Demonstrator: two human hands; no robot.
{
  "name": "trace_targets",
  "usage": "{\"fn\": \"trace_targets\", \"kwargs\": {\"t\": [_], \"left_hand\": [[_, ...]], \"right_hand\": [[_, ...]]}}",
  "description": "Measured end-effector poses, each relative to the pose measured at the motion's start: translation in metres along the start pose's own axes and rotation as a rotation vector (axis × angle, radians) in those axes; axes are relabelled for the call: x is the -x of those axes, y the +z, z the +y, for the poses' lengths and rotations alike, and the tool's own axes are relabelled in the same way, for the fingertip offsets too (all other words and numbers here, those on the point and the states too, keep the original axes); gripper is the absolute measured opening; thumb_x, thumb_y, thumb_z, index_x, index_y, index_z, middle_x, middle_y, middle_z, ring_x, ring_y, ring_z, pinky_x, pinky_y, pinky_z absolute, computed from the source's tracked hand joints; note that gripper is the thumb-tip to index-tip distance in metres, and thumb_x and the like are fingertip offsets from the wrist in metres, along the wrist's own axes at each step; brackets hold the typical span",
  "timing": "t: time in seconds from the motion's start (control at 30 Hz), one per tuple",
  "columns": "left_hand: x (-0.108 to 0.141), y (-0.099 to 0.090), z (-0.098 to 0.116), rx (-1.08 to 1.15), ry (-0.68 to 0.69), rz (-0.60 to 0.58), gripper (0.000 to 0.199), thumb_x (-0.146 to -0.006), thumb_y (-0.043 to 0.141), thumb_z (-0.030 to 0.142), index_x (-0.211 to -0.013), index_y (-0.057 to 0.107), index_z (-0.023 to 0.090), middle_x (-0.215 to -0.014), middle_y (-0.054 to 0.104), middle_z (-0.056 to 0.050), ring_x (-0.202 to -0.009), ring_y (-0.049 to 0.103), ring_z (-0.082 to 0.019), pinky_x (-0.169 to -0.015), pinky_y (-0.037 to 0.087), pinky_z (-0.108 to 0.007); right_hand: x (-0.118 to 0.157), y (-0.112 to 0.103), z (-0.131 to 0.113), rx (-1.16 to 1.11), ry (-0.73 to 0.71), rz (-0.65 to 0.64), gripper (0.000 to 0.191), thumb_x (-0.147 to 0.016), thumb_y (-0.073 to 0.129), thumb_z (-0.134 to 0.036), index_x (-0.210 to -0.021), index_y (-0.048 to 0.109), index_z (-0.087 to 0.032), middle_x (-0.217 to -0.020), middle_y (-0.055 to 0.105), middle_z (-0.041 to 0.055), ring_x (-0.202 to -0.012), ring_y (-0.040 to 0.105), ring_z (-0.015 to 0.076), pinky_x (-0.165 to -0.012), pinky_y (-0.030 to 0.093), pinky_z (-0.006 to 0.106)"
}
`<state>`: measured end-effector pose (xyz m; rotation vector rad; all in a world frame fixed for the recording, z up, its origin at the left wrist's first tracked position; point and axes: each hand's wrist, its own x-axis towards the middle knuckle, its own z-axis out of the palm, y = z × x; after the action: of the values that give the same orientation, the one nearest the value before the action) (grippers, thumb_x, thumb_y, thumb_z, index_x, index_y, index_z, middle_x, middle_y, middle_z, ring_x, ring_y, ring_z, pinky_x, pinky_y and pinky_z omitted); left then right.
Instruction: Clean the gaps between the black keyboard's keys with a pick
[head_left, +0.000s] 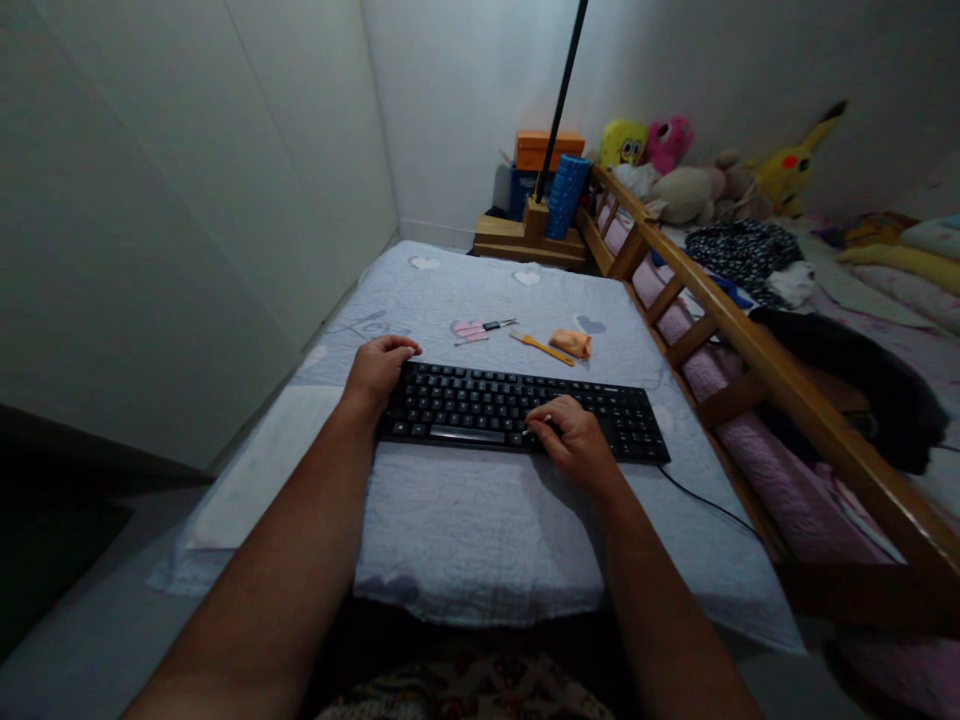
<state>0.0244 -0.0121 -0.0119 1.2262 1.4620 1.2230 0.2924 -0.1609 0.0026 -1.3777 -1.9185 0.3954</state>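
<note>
A black keyboard (469,436) lies flat on a pale blue cloth with heart prints. My left hand (379,372) rests at the keyboard's upper left corner, its fingers bent together; whether they hold anything is hidden. Over the keys right of the space bar, my right hand (570,435) pinches a thin white cotton swab (527,431), its tip near the keys. Beyond the keyboard lie an orange-handled brush (550,350), a crumpled orange cloth (571,344), a tool with a black section and metal tip (499,324), and a thin pink-and-white stick (472,341).
The keyboard's cable (709,500) runs off to the right. A wooden bed rail (720,315) borders the table's right side, with plush toys and clothes beyond. Behind the table stand a black pole (562,95), an orange box (547,150) and a blue roller (568,196).
</note>
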Motion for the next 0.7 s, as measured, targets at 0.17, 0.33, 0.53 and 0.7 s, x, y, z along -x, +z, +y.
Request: {"fn": "trace_targets", "kwargs": {"t": [0.17, 0.33, 0.53, 0.7], "left_hand": [[0.0013, 0.0002, 0.0014, 0.013, -0.012, 0.009, 0.010, -0.062, 0.064, 0.024, -0.069, 0.069, 0.018, -0.081, 0.072, -0.005, -0.084, 0.062, -0.022, -0.086, 0.044, -0.036], [0.0019, 0.0004, 0.0027, 0.002, -0.011, 0.010, 0.009, -0.062, 0.064, 0.024, -0.068, 0.069, 0.018, -0.080, 0.072, -0.004, -0.084, 0.062, -0.022, -0.087, 0.045, -0.036], [0.0004, 0.0000, -0.0002, 0.009, 0.003, 0.008, 0.009, -0.063, 0.064, 0.024, -0.068, 0.069, 0.019, -0.081, 0.072, -0.004, -0.084, 0.062, -0.022, -0.086, 0.045, -0.035], [-0.0007, -0.0006, -0.0020, 0.000, 0.005, 0.006, 0.010, -0.063, 0.063, 0.025, -0.068, 0.069, 0.019, -0.081, 0.072, -0.004, -0.082, 0.061, -0.021, -0.086, 0.044, -0.035]], "right_hand": [[0.0008, -0.0004, -0.0009, -0.012, 0.010, -0.009, 0.013, -0.089, 0.058, -0.013, -0.087, 0.069, -0.019, -0.085, 0.068, 0.0063, -0.085, 0.061, 0.0214, -0.076, 0.046, 0.034], [0.0020, -0.0013, -0.0022, -0.015, 0.015, -0.032, 0.014, -0.088, 0.057, -0.013, -0.086, 0.069, -0.019, -0.085, 0.068, 0.0070, -0.085, 0.061, 0.0216, -0.076, 0.047, 0.035], [0.0024, -0.0011, -0.0020, -0.004, 0.019, -0.045, 0.014, -0.088, 0.057, -0.013, -0.087, 0.070, -0.019, -0.085, 0.067, 0.0067, -0.085, 0.061, 0.0214, -0.076, 0.047, 0.035], [0.0022, -0.0018, -0.0031, -0.008, 0.014, -0.051, 0.013, -0.088, 0.057, -0.013, -0.086, 0.069, -0.019, -0.084, 0.067, 0.0065, -0.084, 0.061, 0.0213, -0.076, 0.047, 0.035]]}}
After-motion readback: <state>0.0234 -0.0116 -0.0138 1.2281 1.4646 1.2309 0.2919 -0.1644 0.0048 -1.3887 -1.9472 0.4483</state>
